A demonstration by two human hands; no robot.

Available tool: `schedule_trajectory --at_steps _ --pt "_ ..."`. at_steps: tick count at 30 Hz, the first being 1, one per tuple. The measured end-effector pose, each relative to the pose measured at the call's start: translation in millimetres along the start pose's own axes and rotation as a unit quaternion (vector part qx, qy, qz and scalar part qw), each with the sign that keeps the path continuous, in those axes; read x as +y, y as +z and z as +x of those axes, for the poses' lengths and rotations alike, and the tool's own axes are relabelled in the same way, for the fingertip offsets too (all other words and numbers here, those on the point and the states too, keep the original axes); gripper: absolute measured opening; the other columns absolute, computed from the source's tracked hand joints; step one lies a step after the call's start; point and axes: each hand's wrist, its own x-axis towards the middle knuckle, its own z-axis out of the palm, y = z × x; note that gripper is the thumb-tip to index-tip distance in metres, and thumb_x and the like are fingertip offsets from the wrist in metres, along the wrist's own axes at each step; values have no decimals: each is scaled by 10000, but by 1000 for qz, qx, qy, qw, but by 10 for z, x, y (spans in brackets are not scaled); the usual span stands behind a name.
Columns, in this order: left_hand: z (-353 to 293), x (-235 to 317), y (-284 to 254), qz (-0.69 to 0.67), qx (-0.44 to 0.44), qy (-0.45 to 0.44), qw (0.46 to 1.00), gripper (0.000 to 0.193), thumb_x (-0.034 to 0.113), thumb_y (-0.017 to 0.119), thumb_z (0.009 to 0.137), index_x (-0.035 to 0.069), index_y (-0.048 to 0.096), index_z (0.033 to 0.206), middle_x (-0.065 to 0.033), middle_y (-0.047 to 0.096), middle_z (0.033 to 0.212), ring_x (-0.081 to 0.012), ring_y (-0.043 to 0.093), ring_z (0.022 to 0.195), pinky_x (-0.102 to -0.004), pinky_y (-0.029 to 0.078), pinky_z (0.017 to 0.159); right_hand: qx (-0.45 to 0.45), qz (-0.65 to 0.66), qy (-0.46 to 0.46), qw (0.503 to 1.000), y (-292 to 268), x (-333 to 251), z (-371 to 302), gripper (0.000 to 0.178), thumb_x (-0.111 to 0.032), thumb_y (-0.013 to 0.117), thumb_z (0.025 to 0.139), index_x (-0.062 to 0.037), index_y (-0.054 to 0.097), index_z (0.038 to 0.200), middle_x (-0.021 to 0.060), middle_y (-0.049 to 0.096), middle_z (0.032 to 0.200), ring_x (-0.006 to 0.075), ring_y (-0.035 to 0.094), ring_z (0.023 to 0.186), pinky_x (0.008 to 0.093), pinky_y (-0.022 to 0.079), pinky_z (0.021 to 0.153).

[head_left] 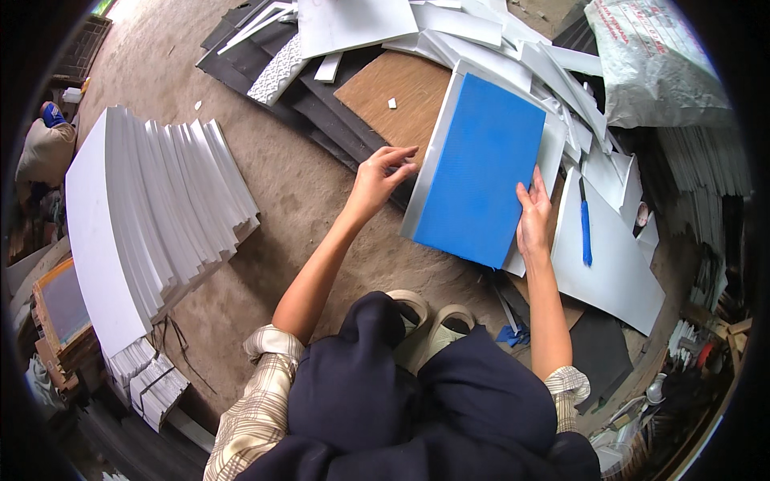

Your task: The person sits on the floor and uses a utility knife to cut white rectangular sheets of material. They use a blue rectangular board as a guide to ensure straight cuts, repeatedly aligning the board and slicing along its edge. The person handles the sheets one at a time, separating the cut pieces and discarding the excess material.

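A blue rectangular sheet [488, 168] lies tilted on a slightly larger white board [423, 200] in front of me. My right hand [535, 215] holds the right edge of the blue sheet, its thumb and fingertips at the rim. Just left of the white board, my left hand [384, 179] is raised with bent fingers apart and nothing in it. To the right, a blue-handled cutting tool [585, 232] rests on a white offcut [611, 264]. Underneath the board, a brown wooden panel [401, 100] shows in part.
White scraps [481, 28] and dark sheets [321, 120] pile up beyond the boards. A tall stack of white sheets [100, 232] stands at my left. A white sack [658, 64] sits at the far right. Clutter with a metal lamp-like piece [656, 389] fills the lower right.
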Motion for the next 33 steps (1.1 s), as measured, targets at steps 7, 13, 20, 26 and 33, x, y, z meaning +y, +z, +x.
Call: schedule_trajectory --at_steps 7,13,20,26,33 --pt "-52 33 81 26 -49 -15 998 406 181 654 767 129 563 1159 -49 554 1046 -110 570 817 -260 486 736 8 -23 -12 1000 175 19 43 556 -3 429 871 90 137 1335 206 233 1384 233 281 1266 331 249 1039" --pt "-63 20 115 15 -52 -8 998 452 151 660 753 126 534 1187 -52 538 1038 -118 567 832 -259 498 759 -4 -37 -1 999 137 94 57 562 -3 430 868 85 134 1338 208 211 1391 244 252 1282 339 227 1050" --pt "-71 59 97 13 -77 -1 997 461 163 626 784 138 493 1224 -77 497 1112 -152 556 904 -291 508 824 -20 -48 -12 999 117 135 36 573 -7 433 866 75 127 1343 209 198 1396 246 234 1289 343 216 1054" --pt "-87 20 113 30 -61 14 998 469 111 625 772 125 495 1222 -93 506 1081 -173 574 862 -282 509 763 -28 -47 -4 998 124 184 8 584 -30 436 874 57 111 1351 206 196 1396 248 229 1290 344 218 1051" --pt "-91 14 127 74 -67 23 995 460 119 602 793 135 480 1236 -101 491 1104 -184 579 873 -299 511 791 7 -194 -74 978 92 270 9 576 -87 506 859 -12 218 1352 195 317 1295 237 389 1151 328 339 959"
